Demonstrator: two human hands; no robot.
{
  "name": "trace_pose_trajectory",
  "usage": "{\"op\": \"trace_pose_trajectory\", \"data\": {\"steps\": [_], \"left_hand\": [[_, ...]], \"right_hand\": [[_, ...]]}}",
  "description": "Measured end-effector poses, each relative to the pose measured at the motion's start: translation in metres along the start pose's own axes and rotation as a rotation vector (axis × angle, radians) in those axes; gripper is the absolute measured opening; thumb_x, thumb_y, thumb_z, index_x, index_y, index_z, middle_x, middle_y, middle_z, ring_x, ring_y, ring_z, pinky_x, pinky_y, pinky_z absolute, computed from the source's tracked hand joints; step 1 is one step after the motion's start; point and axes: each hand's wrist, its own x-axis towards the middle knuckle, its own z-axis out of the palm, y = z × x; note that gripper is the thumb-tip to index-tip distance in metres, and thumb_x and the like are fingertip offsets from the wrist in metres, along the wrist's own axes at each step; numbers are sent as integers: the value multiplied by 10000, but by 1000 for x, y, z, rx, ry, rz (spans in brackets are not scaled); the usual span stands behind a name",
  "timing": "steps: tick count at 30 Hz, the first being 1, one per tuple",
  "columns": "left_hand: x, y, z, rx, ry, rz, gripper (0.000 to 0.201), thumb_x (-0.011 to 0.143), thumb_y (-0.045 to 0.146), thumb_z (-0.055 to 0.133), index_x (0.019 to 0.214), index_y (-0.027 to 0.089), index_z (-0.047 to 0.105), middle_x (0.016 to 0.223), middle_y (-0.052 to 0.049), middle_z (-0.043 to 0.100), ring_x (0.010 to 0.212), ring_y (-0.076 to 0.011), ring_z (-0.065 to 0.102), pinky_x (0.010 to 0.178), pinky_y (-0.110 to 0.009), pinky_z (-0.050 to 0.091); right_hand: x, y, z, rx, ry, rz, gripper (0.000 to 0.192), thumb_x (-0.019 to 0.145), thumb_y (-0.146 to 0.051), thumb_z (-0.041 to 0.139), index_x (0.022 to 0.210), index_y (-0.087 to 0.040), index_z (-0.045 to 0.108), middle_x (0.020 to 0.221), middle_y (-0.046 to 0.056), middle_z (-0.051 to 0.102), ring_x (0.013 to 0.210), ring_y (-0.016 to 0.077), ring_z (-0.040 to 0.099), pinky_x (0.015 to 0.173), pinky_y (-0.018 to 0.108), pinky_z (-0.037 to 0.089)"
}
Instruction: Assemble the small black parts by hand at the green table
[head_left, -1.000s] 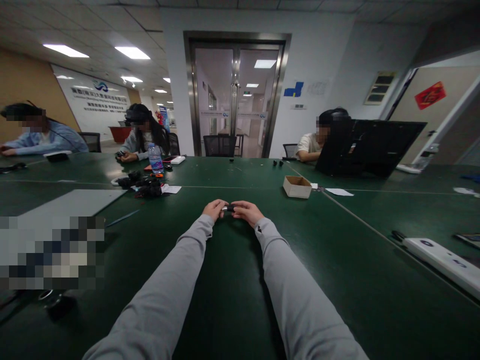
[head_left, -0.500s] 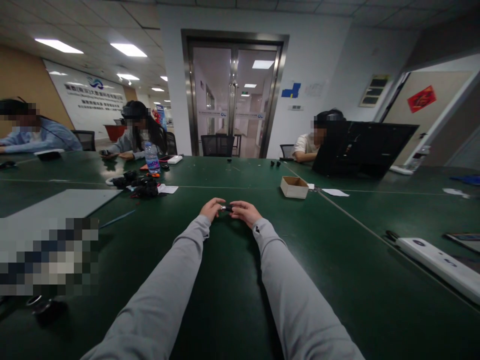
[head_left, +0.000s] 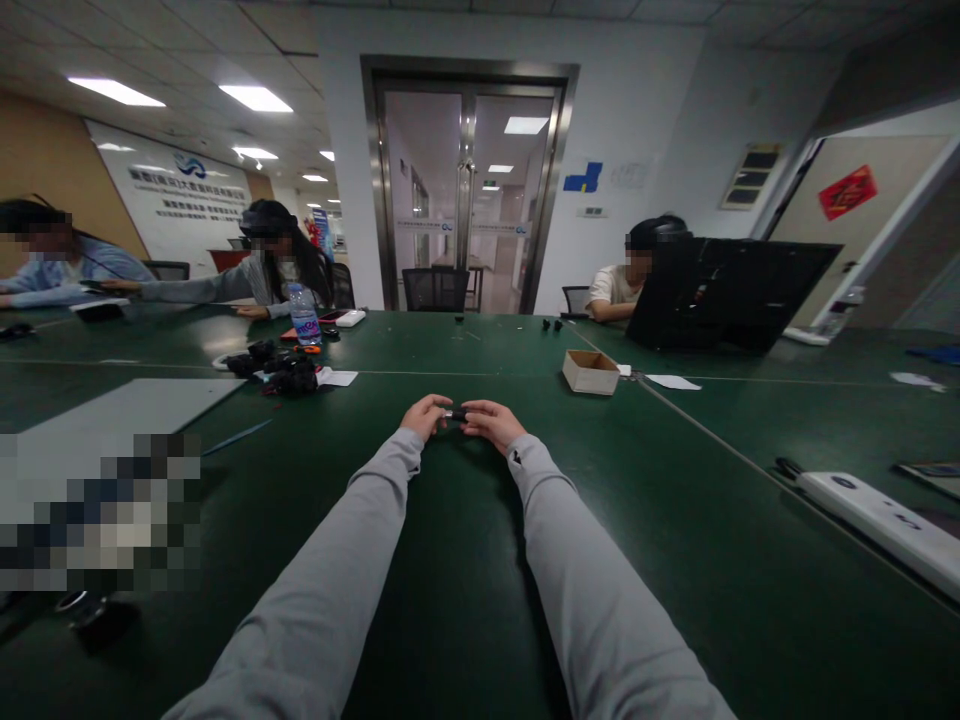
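Note:
Between my two hands is a small black stick-shaped object (head_left: 457,414) with a silvery end, lying roughly level just above the green table (head_left: 465,530). My left hand (head_left: 424,416) pinches the silvery end with thumb and fingers. The black end is gripped by the fingertips of my right hand (head_left: 495,422). Fingers cover both ends of it, and it is too small to name its kind. Both forearms, in grey sleeves, reach forward over the table.
A small open box (head_left: 591,373) stands ahead to the right. Black items (head_left: 281,368) lie in a pile at left, before a water bottle (head_left: 304,315). A white power strip (head_left: 881,525) is at far right, behind it a black monitor (head_left: 727,295). Several people sit around the table.
My hands keep nearly the same place and hold on the small object. Across the table, a co-worker's arm has stretched out to the left, toward another person.

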Motion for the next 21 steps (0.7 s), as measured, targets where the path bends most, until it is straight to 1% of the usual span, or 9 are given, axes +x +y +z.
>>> {"op": "trace_pose_trajectory", "data": {"steps": [2, 6, 9, 10, 13, 15, 18, 21], "left_hand": [[-1, 1, 0, 9, 4, -9, 262, 705, 233, 432, 905, 140, 574, 468, 36, 501, 359, -70, 384, 391, -192, 307], [-2, 3, 1, 9, 4, -8, 256, 698, 215, 452, 913, 146, 572, 502, 32, 529, 371, -67, 403, 405, -190, 327], [-4, 4, 1, 28, -15, 1, 256, 754, 290, 415, 871, 133, 582, 427, 31, 493, 351, -73, 393, 393, -190, 311], [-4, 4, 0, 29, -14, 3, 262, 760, 305, 414, 861, 134, 585, 433, 28, 498, 353, -73, 398, 394, -190, 312], [-4, 5, 0, 6, -6, -11, 229, 724, 253, 459, 879, 143, 586, 517, 20, 551, 379, -68, 431, 407, -188, 333], [-3, 5, 0, -16, -15, -16, 232, 722, 230, 448, 888, 133, 579, 497, 21, 542, 383, -73, 442, 411, -189, 338], [-3, 5, 1, -38, -27, -8, 260, 767, 275, 397, 870, 113, 572, 424, 23, 496, 367, -80, 432, 404, -188, 329], [-2, 3, 1, -34, -19, -21, 241, 745, 243, 430, 902, 120, 565, 471, 21, 533, 369, -68, 431, 406, -180, 327]], "right_hand": [[0, 0, 0, -5, -1, 2, 209, 696, -10, 574, 873, -120, 597, 707, 35, 641, 599, 118, 640, 550, 195, 536], [0, 0, 0, -16, -6, 0, 213, 694, -19, 586, 878, -125, 602, 706, 33, 644, 609, 114, 639, 561, 194, 540], [0, 0, 0, -15, -9, -4, 215, 691, -21, 593, 877, -129, 605, 711, 35, 646, 610, 115, 639, 564, 197, 542], [0, 1, 0, -13, -11, -7, 217, 689, -23, 597, 878, -130, 606, 711, 35, 646, 611, 116, 639, 567, 200, 544], [1, 1, -1, -12, -14, -10, 216, 687, -32, 609, 880, -127, 607, 712, 36, 646, 616, 115, 638, 573, 205, 546], [1, 1, -1, -15, -13, -7, 217, 686, -33, 611, 882, -125, 607, 719, 40, 647, 616, 116, 638, 578, 210, 545], [0, 0, 0, -7, -16, -4, 220, 689, -24, 601, 884, -126, 605, 710, 38, 646, 609, 117, 637, 585, 215, 544], [0, 0, 0, 5, -15, 0, 219, 695, -11, 584, 881, -125, 602, 698, 35, 645, 599, 116, 636, 578, 212, 542]]}}
